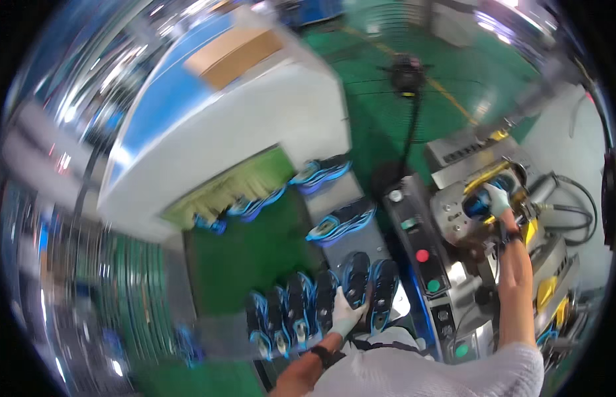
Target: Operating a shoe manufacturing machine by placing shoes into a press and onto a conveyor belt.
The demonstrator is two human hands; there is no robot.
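My left hand (345,312), in a white glove, grips the heel end of a dark blue shoe (356,274) with a light blue sole edge. That shoe stands in a row of several similar shoes (298,308) just in front of me; another dark shoe (384,291) is right beside it. My right arm stretches out to a metal press-like machine (455,215). There my gloved right hand (498,200) is closed at a dark blue shoe (478,204) seated in the machine's opening; its fingertips are partly blurred.
A green conveyor belt (245,264) runs out of a white tunnel housing (255,119) with a fringed curtain (235,182). Two more shoes sit on the belt's right ledge (357,248). A control panel (414,238) with red and green buttons borders the machine. A standing fan (407,74) is behind.
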